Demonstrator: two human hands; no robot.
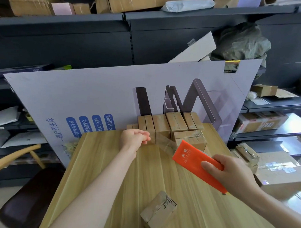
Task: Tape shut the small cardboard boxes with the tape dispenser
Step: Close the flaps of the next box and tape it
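My right hand [232, 172] grips an orange tape dispenser [195, 162] above the wooden table [114, 169]. A strip of clear tape [163, 142] stretches from the dispenser's front to my left hand [135, 136], which pinches its free end. One small cardboard box [158, 213] sits near the table's front edge, below both hands, its top flaps slightly raised. Several small boxes [169, 122] stand in a row at the table's far edge. Another box [191, 139] lies just behind the dispenser.
A large lilac printed board [101, 95] leans upright behind the table. Dark shelving with cartons and bags fills the background. A dark chair [28, 197] stands at the left. Larger cardboard boxes [280, 173] sit on the floor to the right.
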